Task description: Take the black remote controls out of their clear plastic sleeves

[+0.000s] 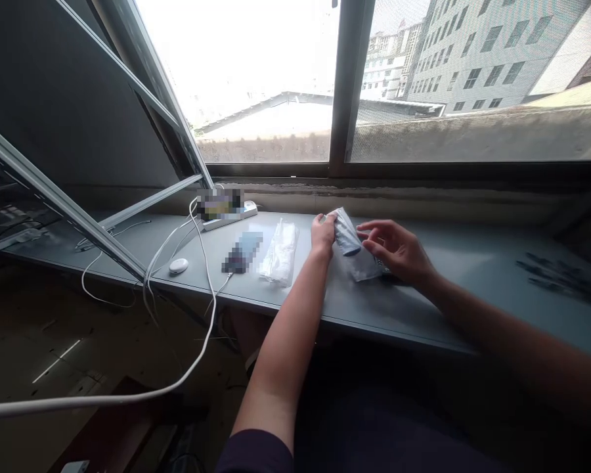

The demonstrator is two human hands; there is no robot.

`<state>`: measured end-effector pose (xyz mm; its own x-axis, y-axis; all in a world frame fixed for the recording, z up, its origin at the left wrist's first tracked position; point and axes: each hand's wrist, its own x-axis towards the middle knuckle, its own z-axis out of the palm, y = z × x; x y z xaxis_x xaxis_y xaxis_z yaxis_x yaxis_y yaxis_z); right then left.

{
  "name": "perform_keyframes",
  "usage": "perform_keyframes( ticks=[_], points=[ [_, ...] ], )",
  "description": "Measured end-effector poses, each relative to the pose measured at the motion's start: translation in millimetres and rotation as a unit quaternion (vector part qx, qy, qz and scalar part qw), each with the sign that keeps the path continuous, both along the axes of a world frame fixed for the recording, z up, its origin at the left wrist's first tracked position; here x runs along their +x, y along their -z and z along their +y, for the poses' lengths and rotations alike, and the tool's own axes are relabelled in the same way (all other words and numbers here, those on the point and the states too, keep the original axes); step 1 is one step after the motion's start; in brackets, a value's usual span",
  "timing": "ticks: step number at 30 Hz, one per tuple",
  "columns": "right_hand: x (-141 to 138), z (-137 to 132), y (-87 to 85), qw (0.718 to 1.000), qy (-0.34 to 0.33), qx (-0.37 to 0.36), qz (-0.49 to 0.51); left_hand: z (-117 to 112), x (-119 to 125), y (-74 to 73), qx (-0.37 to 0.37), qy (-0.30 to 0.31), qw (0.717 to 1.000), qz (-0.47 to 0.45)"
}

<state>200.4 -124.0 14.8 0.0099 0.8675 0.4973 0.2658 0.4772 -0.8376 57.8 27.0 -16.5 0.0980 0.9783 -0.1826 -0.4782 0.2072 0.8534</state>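
Note:
My left hand [324,234] is closed on the upper end of a clear plastic bag [350,244] with a grey item inside, held just over the grey shelf [463,276] under the window. My right hand [396,249] pinches the same bag from the right, fingers curled around its lower part. Left of the hands, a second clear plastic bag [280,252] lies flat on the shelf. What the held bag contains is too small to name.
A blurred dark phone [243,252] lies beside the flat bag. A white power strip [226,211] sits near the window, with white cables [204,263] hanging off the shelf edge. A small white oval device [178,265] rests at left. Metal frame bars [64,203] slant across the left.

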Motion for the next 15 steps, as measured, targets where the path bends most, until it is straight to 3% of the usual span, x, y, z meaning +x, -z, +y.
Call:
perform_keyframes(
  ticks=[3,6,9,15],
  points=[
    [0.7,9.5,3.3,0.991,0.005,-0.058,0.12,-8.0,0.4,-4.3,0.04,-0.024,0.999,-0.001],
    [2.7,15.9,5.0,0.958,-0.049,-0.192,0.207,-17.0,2.1,-9.9,0.072,0.018,0.997,-0.026],
    [5.2,14.9,3.5,0.92,-0.112,-0.303,0.221,-23.1,2.4,-14.1,0.111,0.068,0.991,-0.026],
    [10.2,8.5,-2.0,0.885,-0.137,-0.364,0.258,-25.2,-3.3,-19.6,0.103,0.133,0.986,0.013]
  ],
)
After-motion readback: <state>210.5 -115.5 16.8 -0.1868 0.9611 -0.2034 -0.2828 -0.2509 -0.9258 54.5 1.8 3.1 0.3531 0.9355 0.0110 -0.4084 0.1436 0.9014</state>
